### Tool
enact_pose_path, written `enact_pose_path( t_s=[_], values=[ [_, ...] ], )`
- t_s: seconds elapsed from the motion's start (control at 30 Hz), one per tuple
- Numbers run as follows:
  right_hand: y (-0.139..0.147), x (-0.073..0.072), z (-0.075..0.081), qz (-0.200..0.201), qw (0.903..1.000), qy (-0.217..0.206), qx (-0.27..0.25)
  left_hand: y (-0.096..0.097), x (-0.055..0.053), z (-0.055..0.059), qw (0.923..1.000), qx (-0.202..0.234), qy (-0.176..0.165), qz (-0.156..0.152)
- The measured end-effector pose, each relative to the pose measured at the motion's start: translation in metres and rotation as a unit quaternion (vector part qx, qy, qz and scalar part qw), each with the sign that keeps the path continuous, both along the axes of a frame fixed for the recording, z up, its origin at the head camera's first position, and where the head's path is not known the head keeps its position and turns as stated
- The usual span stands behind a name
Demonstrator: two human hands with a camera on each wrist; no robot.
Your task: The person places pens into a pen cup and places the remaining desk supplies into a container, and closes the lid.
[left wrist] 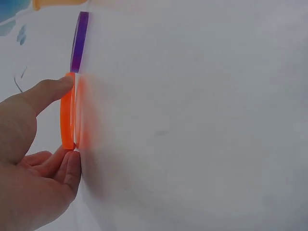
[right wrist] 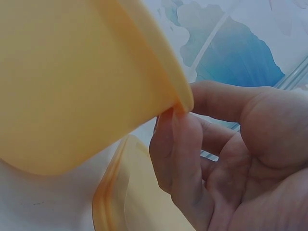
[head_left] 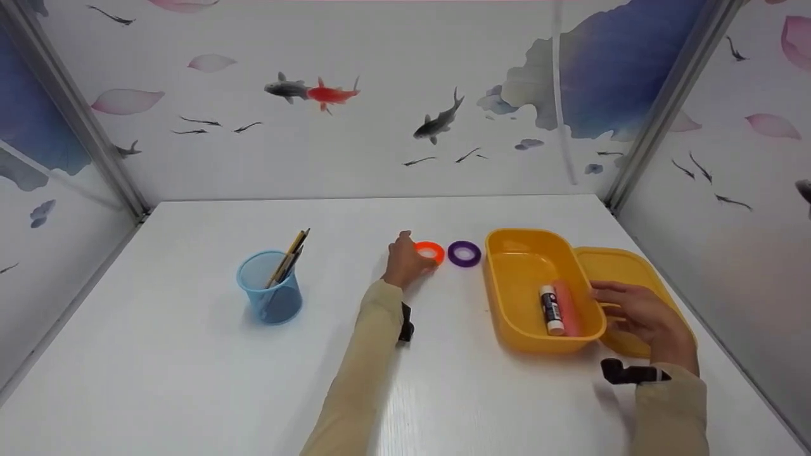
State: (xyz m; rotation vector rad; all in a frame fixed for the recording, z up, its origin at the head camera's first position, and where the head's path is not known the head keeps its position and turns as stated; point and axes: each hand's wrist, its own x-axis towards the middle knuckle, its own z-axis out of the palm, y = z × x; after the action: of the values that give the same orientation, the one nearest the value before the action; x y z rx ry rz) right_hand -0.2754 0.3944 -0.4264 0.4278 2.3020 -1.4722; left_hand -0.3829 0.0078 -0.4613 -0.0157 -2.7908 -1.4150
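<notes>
My left hand (head_left: 405, 261) pinches an orange roll of tape (left wrist: 67, 113) between thumb and fingers. In the left wrist view, the roll sits just off the white table, with its reflection beside it. A purple roll of tape (head_left: 464, 254) lies right of it. My right hand (head_left: 646, 316) grips the right rim of a yellow plastic box (head_left: 523, 263), thumb and fingers on either side of the edge in the right wrist view. Inside the box are a glue stick (head_left: 551, 310) and a salmon-pink oblong object (head_left: 568, 309), its kind unclear.
A yellow lid (head_left: 618, 266) lies right of the box, partly under my right hand. At the left stands a blue translucent cup (head_left: 269, 297) holding several pencils (head_left: 288, 259). Printed panels (head_left: 380, 38) enclose the white table (head_left: 158, 380) at the back and sides.
</notes>
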Motion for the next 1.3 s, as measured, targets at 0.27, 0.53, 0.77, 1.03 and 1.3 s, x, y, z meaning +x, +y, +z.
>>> enact_pose_path(
  t_s=[0.27, 0.53, 0.77, 1.03, 1.3],
  values=[
    [0.004, 0.001, -0.002, 0.013, 0.9999, 0.006, 0.005, -0.003, 0.0, 0.002, 0.9987, 0.04, 0.0, -0.03],
    [0.003, 0.001, 0.0, 0.018, 0.9997, 0.01, 0.011, -0.007, 0.003, 0.009, 0.996, 0.057, 0.027, -0.064],
    [0.003, -0.001, 0.001, 0.017, 0.9998, 0.007, 0.01, -0.013, 0.009, 0.017, 0.9948, 0.042, 0.032, -0.087],
    [0.003, -0.001, 0.001, 0.014, 0.9999, 0.003, 0.008, -0.018, 0.015, 0.025, 0.9925, 0.014, 0.053, -0.11],
    [0.002, -0.002, -0.001, 0.022, 0.9997, 0.01, 0.01, -0.019, 0.021, 0.032, 0.9864, 0.006, 0.089, -0.138]
  ],
)
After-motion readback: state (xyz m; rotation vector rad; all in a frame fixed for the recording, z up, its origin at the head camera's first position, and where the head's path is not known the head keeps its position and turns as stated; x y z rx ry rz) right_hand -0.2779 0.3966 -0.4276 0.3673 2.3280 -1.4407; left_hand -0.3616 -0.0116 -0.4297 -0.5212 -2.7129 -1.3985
